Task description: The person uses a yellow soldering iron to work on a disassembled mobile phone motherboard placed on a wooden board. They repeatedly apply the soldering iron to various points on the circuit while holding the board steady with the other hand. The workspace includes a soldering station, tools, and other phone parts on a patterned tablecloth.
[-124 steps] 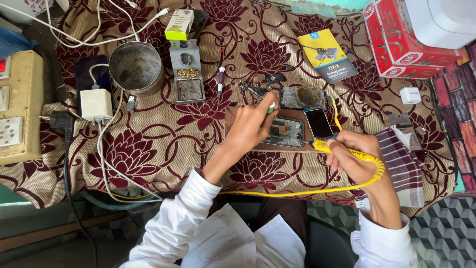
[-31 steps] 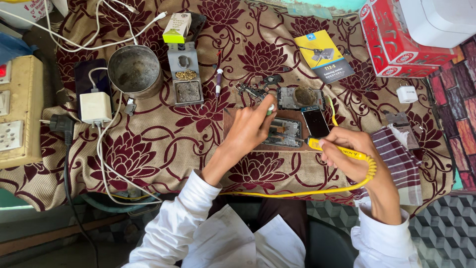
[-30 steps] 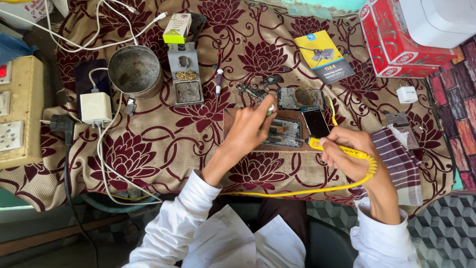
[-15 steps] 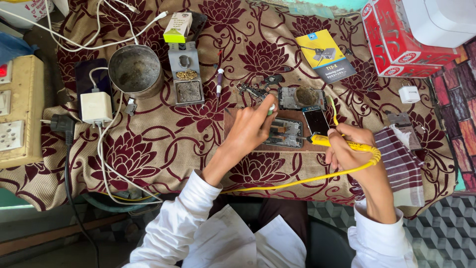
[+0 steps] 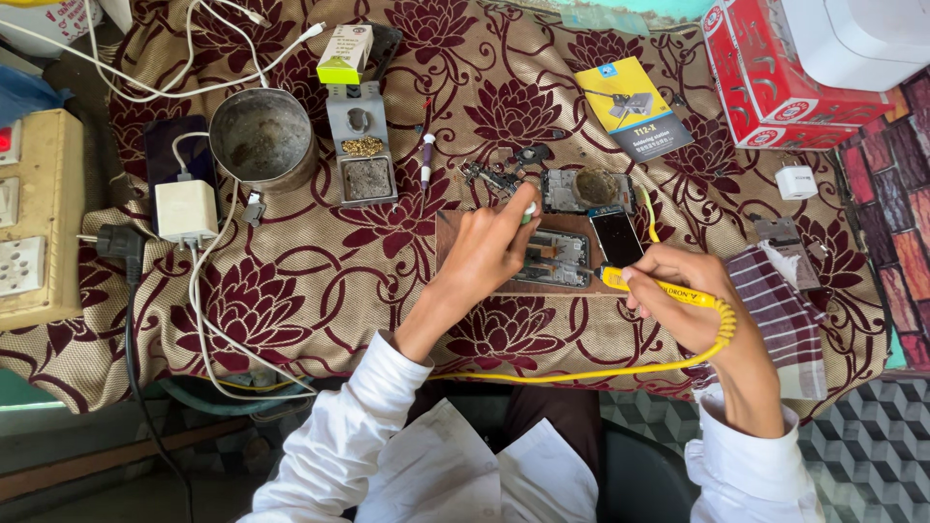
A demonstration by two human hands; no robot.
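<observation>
My right hand (image 5: 693, 300) grips the yellow soldering iron (image 5: 668, 291) like a pen, its tip pointing left toward the opened phone (image 5: 554, 258). The iron's yellow cable (image 5: 581, 373) loops around my wrist and runs back along the desk edge. My left hand (image 5: 489, 247) is closed in a pinch on a small pale green-tipped tool (image 5: 528, 211) and rests over the left part of the opened phone. That phone lies on a brown wooden board (image 5: 448, 242) at the centre of the desk (image 5: 320, 291), which is covered by a maroon floral cloth.

A dark phone screen (image 5: 616, 235) lies just right of the board. A striped cloth (image 5: 790, 315) lies beyond my right hand. Behind the board are loose small parts (image 5: 494, 176). Farther left stand a tip-cleaner stand (image 5: 360, 155), a metal cup (image 5: 262, 138) and a white charger (image 5: 187, 210) with cables. A yellow booklet (image 5: 630, 107) and red box (image 5: 775, 77) lie at the rear right.
</observation>
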